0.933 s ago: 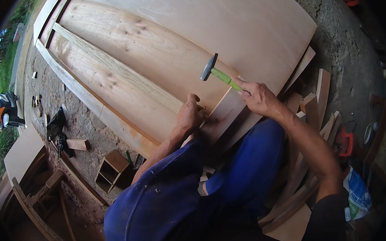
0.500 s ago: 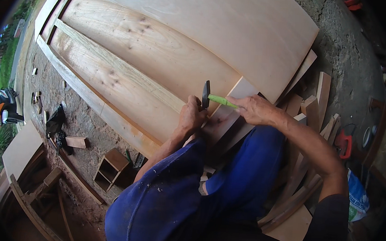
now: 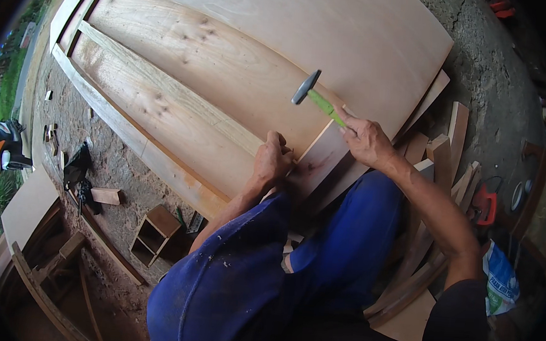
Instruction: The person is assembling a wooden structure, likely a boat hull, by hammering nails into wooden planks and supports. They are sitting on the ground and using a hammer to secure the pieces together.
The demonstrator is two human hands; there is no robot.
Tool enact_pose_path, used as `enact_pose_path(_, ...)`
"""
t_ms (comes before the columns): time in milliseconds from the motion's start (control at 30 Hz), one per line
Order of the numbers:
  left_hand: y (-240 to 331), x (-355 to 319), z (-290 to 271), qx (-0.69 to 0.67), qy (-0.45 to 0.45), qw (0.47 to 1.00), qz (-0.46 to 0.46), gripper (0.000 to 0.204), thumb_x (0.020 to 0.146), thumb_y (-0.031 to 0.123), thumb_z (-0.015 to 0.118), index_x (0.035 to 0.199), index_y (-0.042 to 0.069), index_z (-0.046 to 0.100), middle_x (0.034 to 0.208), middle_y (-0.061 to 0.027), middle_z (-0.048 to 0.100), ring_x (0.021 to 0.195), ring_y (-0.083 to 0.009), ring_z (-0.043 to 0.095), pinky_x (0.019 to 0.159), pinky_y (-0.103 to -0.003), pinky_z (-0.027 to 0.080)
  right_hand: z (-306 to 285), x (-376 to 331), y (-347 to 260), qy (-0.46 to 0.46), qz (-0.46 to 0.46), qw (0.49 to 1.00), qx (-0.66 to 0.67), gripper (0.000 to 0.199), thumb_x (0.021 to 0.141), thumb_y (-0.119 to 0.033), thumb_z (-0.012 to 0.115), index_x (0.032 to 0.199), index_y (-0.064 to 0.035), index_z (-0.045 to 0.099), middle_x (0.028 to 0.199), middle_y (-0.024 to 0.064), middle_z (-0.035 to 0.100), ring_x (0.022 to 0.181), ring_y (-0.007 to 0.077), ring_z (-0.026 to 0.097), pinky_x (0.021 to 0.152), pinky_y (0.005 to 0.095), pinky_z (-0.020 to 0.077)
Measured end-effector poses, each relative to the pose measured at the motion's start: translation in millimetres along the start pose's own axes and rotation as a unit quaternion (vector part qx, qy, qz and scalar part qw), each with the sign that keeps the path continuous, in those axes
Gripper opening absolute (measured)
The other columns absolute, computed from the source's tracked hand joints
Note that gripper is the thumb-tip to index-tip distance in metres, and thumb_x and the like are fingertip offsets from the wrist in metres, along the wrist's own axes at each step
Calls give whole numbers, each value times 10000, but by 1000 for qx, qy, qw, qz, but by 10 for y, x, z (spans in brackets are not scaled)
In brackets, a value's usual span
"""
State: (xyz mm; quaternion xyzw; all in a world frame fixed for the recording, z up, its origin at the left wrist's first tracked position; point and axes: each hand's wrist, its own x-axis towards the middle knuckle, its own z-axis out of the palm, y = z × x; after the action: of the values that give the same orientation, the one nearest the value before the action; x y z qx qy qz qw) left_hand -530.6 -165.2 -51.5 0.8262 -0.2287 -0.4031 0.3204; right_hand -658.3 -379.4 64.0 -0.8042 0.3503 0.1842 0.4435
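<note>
Hammer (image 3: 323,104) is gripped by right fingers (image 3: 353,121); what left fingers (image 3: 277,139) hold is unclear; a blue bag (image 3: 499,265) bears lettering (image 3: 504,283).

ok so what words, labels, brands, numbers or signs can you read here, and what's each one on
Blue and white bag: printed lettering, pale on blue; I won't copy it out.
Hammer: no lettering that I can make out.
Motorbike: too small and blurred to tell any markings.
Plywood: no words or numbers that I can make out.

Wooden box (image 3: 165,220) on (rough) floor (image 3: 115,159)
</note>
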Motion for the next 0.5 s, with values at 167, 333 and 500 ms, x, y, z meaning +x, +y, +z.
enact_pose_path(167, 61, 12, -42, 51, -15, 999, -6, 372, 794, 149, 728, 1049, 8, 498, 894, -203, 728, 870, -382, 709, 783, -448, 542, 57, 60, 182, -88, -96, 990, -60, 494, 978, -149, 553, 1469, -181, 514, 703, 168, 587, 637, 251, 552, 681, 365, 496)
enact_pose_path(333, 142, 33, 30, 115, 8, 993, -34, 374, 806, 195, 691, 1069, 25, 488, 893, -198, 721, 860, -384, 703, 766, -473, 532, 71, 160, 137, -47, -97, 994, -29, 498, 982, -183, 543, 1478, -178, 499, 800, 185, 612, 776, 282, 605, 781, 417, 497)
enact_pose_path(500, 129, -37, 37, 51, 43, 997, -23, 360, 812, 166, 652, 1090, 37, 464, 876, -191, 706, 851, -401, 692, 752, -486, 521, -39, 192, -1, -105, -103, 985, -92, 473, 985, -192, 535, 1456, -148, 526, 957, 244, 666, 921, 333, 663, 844, 456, 499)
